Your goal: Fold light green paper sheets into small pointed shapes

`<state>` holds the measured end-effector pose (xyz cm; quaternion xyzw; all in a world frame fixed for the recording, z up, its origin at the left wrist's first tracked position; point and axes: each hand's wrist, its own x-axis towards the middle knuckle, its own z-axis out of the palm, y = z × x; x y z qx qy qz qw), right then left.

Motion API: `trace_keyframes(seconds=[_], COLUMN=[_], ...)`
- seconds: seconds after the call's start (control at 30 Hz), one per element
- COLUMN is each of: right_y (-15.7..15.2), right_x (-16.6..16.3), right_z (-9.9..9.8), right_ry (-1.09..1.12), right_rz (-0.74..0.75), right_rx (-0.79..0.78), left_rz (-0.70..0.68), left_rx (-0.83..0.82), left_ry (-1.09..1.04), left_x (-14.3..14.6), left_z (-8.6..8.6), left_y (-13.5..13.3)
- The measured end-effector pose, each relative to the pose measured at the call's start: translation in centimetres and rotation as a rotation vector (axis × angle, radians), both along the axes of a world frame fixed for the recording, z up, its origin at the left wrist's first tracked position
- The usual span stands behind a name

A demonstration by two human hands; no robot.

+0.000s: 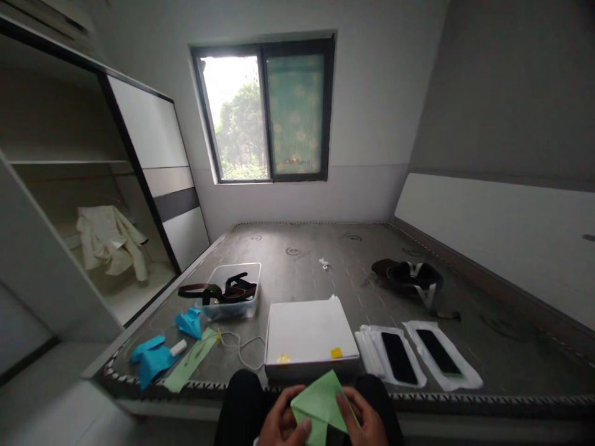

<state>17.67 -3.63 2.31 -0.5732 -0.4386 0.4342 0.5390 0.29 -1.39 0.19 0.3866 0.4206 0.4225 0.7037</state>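
Note:
A folded sheet of light green paper (320, 406) is held low in the view, over my lap. My left hand (281, 424) pinches its left edge, thumb on top. My right hand (365, 421) grips its right side with fingers pressed on the fold. Just beyond the paper lies a flat white box (309, 334) with small yellow stickers on its near edge.
On the grey mattress (325, 254) sit a clear tub (232, 291) with dark belts, blue folded paper pieces (151, 359), a green paper strip (190, 362), a white cable (244, 350), two black phones on white sleeves (418, 353), and a dark headset (409, 275). An open wardrobe (88, 204) stands left.

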Motion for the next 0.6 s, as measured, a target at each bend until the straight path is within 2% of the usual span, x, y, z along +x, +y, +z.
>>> trace_keyframes(seconds=[0.07, 0.13, 0.3, 0.37, 0.6], right_y=[-0.4, -0.7, -0.9, -0.9, -1.0], right_x=[0.0, -0.1, -0.6, -0.7, -0.7], right_z=[1.2, 2.1, 2.7, 2.7, 3.1], right_ry=[-0.030, -0.062, -0.044, -0.022, -0.023], right_rz=[0.016, -0.012, -0.010, 0.003, 0.072], right_rx=[-0.011, -0.022, -0.025, -0.031, -0.053], left_rz=[-0.047, -0.009, -0.062, -0.036, 0.047], left_rx=[0.017, 0.034, 0.063, 0.056, 0.038], left_ry=[0.142, 0.193, -0.047, -0.083, 0.224], left_x=[-0.2, -0.6, -1.1, -0.9, 0.0], left_z=[1.0, 2.0, 3.5, 3.8, 4.9], left_y=[-0.4, -0.6, -0.9, -1.0, -0.8])
